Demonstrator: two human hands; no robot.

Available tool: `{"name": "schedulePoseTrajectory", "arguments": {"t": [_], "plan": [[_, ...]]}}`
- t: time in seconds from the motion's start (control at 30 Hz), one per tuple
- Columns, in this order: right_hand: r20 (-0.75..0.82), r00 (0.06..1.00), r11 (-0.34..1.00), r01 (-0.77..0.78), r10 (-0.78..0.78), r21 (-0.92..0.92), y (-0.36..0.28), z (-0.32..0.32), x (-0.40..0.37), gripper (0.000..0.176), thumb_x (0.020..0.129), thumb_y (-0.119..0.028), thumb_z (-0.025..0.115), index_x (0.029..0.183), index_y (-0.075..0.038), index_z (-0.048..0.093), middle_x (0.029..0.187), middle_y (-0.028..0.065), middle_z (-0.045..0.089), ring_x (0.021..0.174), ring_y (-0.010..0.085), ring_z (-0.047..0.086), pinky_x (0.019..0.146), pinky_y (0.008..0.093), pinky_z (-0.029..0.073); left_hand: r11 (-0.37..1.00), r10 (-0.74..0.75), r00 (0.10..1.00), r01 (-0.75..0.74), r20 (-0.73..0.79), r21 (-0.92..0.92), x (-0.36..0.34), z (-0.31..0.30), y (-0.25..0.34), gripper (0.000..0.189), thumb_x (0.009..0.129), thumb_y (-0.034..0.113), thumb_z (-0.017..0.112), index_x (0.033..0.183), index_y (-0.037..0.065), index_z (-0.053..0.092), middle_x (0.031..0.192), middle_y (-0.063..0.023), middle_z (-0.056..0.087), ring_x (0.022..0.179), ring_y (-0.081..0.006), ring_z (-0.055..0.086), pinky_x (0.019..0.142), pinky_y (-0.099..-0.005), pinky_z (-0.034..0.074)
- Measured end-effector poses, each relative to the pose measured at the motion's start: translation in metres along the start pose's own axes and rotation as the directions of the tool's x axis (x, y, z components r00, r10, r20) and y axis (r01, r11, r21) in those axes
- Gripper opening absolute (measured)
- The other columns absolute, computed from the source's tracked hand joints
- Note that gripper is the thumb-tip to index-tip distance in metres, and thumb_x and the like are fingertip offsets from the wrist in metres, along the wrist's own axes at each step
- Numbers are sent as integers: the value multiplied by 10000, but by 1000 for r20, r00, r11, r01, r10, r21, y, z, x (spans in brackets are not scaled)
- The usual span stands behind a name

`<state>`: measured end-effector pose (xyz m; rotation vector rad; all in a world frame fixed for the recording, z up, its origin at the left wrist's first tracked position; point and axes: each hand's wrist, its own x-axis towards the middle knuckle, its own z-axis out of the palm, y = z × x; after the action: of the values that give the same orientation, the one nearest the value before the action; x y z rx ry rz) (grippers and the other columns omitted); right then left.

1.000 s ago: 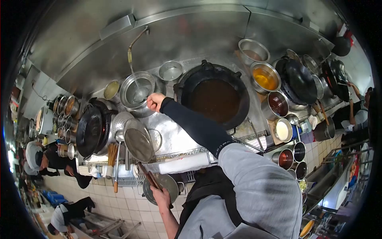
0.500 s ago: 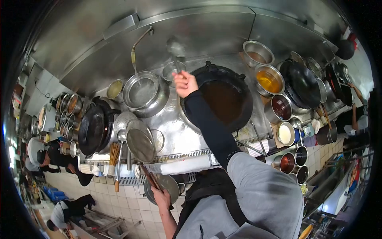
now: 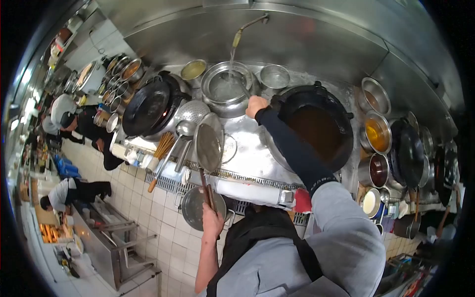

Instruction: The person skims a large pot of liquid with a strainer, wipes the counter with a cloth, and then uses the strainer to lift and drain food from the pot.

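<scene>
My right hand (image 3: 256,105) is closed around the handle of a ladle (image 3: 240,85), whose bowl end is in the water of a metal basin (image 3: 204,83). A stream runs into that basin from the tap (image 3: 237,39) above. Lower down, my left hand (image 3: 213,222) grips the wooden handle of a round strainer (image 3: 208,147), tilted over the stove's front edge. Under the left hand, on the floor side, is a grey two-handled pot (image 3: 190,210). A large black wok (image 3: 344,106) with brown liquid sits beside my right forearm.
A second wok (image 3: 145,108) is at the left, near a perforated skimmer (image 3: 194,113) and another ladle (image 3: 185,129). Bowls of sauce and an oil bowl (image 3: 377,134) line the right. A folded white towel (image 3: 247,192) lies along the front rail. Co-workers (image 3: 74,193) stand at the left.
My right hand has brought the ladle down and left, from over the back of the stove into the basin. The view has turned; my left hand still holds the strainer.
</scene>
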<state>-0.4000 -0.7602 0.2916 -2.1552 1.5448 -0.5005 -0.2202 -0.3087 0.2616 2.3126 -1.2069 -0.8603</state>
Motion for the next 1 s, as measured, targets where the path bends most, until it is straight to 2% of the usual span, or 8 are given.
{"name": "schedulePoseTrajectory", "arguments": {"t": [0.07, 0.1, 0.13, 0.2, 0.27, 0.37, 0.53, 1.0], "plan": [[38, 995, 993, 90, -88, -75, 5, 26, 33, 249, 778, -192, 617, 779, 39, 709, 905, 297, 678, 876, 462, 668, 773, 506, 534, 996, 64, 997, -61, -50, 59, -5, 9, -5, 640, 852, 56, 575, 1388, -170, 308, 1241, -425, 518, 1075, -553, 579, 948, -504, 488], [322, 945, 919, -174, 55, 354, 12, 23, 50, 216, 832, -176, 587, 779, 15, 674, 790, 211, 617, 726, 367, 601, 641, 440, 467, 996, 62, 997, -59, -40, 70, -8, 11, -3, 650, 853, 58, 571, 1392, -178, 295, 1248, -427, 512, 1073, -554, 581, 949, -509, 489], [615, 787, 622, -506, 50, 598, 25, 16, 63, 202, 885, -160, 558, 780, -9, 639, 675, 125, 557, 577, 272, 533, 509, 374, 399, 995, 58, 998, -56, -30, 81, -12, 12, 0, 660, 855, 61, 567, 1397, -186, 283, 1255, -429, 506, 1071, -555, 582, 949, -513, 489], [800, 566, 32, -813, -198, 582, 49, 17, 60, 184, 969, -146, 517, 830, -35, 562, 576, -11, 418, 435, 107, 393, 369, 261, 261, 985, 40, 999, -40, 4, 170, -21, 12, 12, 684, 848, 55, 567, 1402, -200, 257, 1230, -406, 507, 996, -526, 629, 870, -524, 530], [746, 607, -267, -793, -272, 548, 53, 15, 22, 157, 1003, -136, 509, 936, 6, 512, 613, -50, 374, 447, 28, 336, 360, 204, 200, 965, 27, 998, -40, 55, 260, -30, 9, 25, 703, 835, 44, 577, 1412, -190, 250, 1187, -376, 514, 926, -506, 652, 807, -518, 552], [721, 667, -461, -708, -188, 535, 49, -14, -30, 194, 999, -108, 544, 1075, 66, 509, 700, -22, 447, 468, 13, 367, 358, 197, 224, 927, 67, 994, -96, 91, 363, -40, 8, 35, 707, 817, 20, 593, 1408, -174, 257, 1131, -318, 516, 834, -458, 678, 711, -470, 582], [721, 661, -329, -742, -209, 584, 47, -72, -69, 151, 977, -87, 563, 1073, 24, 527, 758, -4, 484, 480, 20, 366, 355, 195, 226, 890, 129, 974, -197, 187, 412, -41, 0, 50, 639, 835, 8, 583, 1368, -170, 279, 1108, -307, 531, 841, -423, 693, 696, -442, 589], [524, 832, 595, -517, 181, 616, -33, -172, -166, 94, 876, -63, 599, 855, -71, 508, 681, -13, 459, 460, 41, 347, 360, 247, 219, 851, 267, 950, -310, 160, 423, -36, -2, 60, 458, 874, 36, 564, 1259, -121, 369, 999, -239, 551, 752, -357, 707, 621, -398, 598]]}}
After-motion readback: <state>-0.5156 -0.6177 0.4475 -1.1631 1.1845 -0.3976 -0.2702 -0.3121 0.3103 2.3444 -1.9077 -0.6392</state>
